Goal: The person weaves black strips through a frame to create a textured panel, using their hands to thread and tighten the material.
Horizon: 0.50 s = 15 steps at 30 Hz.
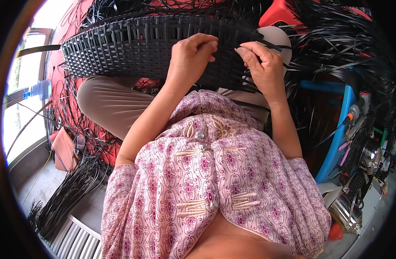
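A black woven panel, made of flat plastic-looking strips, spans my lap from the left to beyond both hands. In front of its right half, my left hand is closed, with the fingers curled and the thumb against them. My right hand pinches thumb and forefinger together near the panel's right end. Whether a thin strip lies in either pinch cannot be made out against the dark weave. Loose black strip ends stick out beside the right hand, over my right knee.
Heaps of loose black strips fill the far right, beside a red stool. A blue tub stands right, near a metal pot. At left are a strip bundle, a pink bag and a clear blue bottle.
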Tool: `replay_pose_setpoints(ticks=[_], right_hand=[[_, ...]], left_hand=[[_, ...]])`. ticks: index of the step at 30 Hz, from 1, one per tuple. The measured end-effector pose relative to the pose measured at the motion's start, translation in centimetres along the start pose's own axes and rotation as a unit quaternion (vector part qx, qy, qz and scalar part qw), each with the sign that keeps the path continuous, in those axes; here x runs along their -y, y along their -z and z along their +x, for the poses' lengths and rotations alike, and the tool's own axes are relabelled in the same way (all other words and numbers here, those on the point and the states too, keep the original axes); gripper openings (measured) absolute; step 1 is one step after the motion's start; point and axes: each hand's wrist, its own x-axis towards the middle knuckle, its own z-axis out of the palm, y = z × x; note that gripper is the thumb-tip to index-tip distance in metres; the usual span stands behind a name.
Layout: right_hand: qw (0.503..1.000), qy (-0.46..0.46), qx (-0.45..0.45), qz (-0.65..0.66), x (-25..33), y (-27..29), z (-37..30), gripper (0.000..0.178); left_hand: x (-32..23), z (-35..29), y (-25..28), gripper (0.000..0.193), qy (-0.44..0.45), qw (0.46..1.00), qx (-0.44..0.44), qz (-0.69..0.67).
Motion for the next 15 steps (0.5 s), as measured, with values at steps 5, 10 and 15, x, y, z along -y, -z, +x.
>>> replay_pose_setpoints(ticks=[5, 10, 15], right_hand=[[0.997, -0.037, -0.029, -0.060, -0.1, -1.0, 0.3, 0.010], [0.992, -0.018, -0.028, -0.119, -0.9, -1.8, 0.7, 0.013], [0.993, -0.032, -0.024, -0.115, -1.1, -2.0, 0.7, 0.013]], left_hand=[[0.4, 0.6, -1.0, 0.030, 0.014, 0.998, -0.004, 0.056], [1.6, 1.4, -2.2, 0.029, -0.129, 0.948, -0.079, 0.281], [1.1, 1.7, -2.5, 0.028, -0.128, 0.938, -0.091, 0.310]])
